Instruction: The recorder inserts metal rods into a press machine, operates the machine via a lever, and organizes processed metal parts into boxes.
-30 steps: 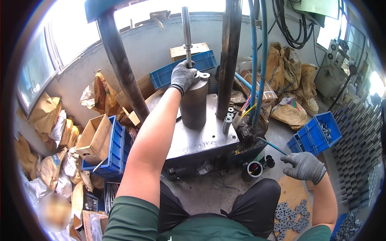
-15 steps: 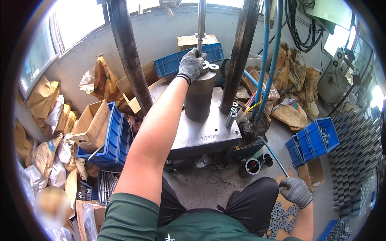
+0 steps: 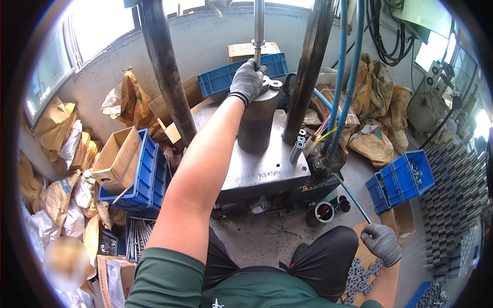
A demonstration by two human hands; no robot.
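Two gloved hands busy: left hand [image 3: 247, 80] closed over top of dark steel cylinder [image 3: 257, 123], ring washers [image 3: 272, 83] just beside fingers. Right hand [image 3: 381, 243] curled down over loose rings [image 3: 359, 274], grip unclear. Loading looks midway.

- The left hand [image 3: 247, 79] wears a grey knit glove; so does the right hand [image 3: 382, 243].
- The steel cylinder [image 3: 257, 123] is dark grey, on a paler grey press plate [image 3: 262, 167].
- The washers [image 3: 359, 277] by the right hand are dull grey.
- The crates [image 3: 400, 177] are bright blue.
- The hoses [image 3: 341, 66] are blue.
- The sleeve [image 3: 164, 280] is dark green.
- The cardboard box [image 3: 115, 156] is tan.
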